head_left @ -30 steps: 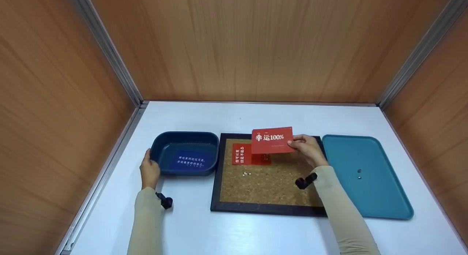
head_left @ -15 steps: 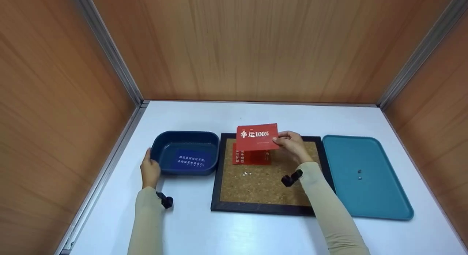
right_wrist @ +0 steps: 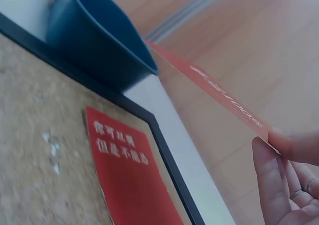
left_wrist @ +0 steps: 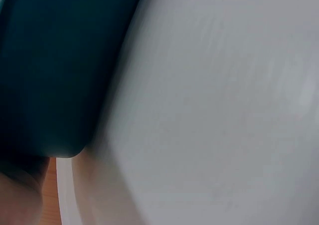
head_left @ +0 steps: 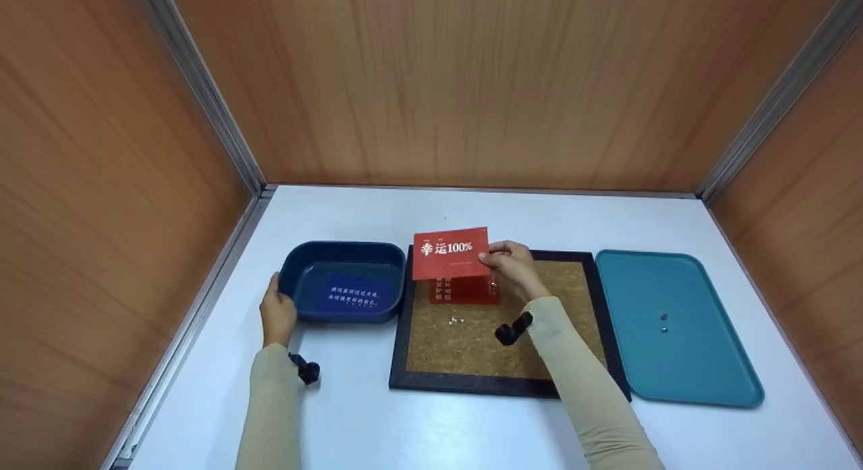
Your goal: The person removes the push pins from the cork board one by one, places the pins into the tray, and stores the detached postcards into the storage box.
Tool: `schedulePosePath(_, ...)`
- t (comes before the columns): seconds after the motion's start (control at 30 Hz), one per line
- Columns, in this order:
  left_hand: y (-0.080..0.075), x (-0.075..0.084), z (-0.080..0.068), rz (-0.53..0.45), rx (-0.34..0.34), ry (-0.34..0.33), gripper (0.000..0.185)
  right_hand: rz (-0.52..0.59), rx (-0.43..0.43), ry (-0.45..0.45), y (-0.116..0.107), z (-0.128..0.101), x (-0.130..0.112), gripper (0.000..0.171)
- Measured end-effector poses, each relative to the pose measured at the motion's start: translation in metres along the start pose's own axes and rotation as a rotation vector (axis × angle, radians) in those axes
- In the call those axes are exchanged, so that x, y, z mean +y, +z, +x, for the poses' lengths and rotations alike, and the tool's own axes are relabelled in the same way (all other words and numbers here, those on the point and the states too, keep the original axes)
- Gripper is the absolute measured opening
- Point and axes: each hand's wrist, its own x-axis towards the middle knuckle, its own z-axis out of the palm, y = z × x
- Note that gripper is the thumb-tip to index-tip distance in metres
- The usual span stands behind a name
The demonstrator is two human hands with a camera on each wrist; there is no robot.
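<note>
My right hand [head_left: 516, 268] pinches the right edge of a red card [head_left: 450, 254] with white printing, thumb on top. The card is held above the far left part of a cork board [head_left: 485, 352] with a black frame. Partly covered by it in the head view, a second red card [right_wrist: 132, 175] lies on the cork. My left hand [head_left: 277, 318] grips the near left side of a dark blue bin [head_left: 342, 318]; some fingers are hidden behind the wall. Inside the bin lies a dark blue card [head_left: 354, 293] with white writing.
Several small pale bits [head_left: 456, 320] sit on the cork below the second red card. To the right of the board lies a teal tray [head_left: 694, 288] with two tiny metallic pieces [head_left: 664, 329]. Wood-grain panels [head_left: 431, 85] enclose the white table [head_left: 357, 416].
My right hand has carried the red card leftward over the board, toward the bin, uncovering the board's right side. The left hand stays at the bin.
</note>
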Motion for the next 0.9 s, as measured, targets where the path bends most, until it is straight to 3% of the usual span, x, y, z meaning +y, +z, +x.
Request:
schedulePosePath(0.6, 0.001, 0.0, -0.001, -0.005, 0.002, -0.031, 0.054, 0.097, -0.042, 0.03, 0.053, 0.005, 0.003, 0.027)
schedulePosePath(0.9, 0.002, -0.001, 0.0, -0.005, 0.012, -0.029, 0.054, 0.068, -0.056, 0.019, 0.076, 0.001, 0.006, 0.031)
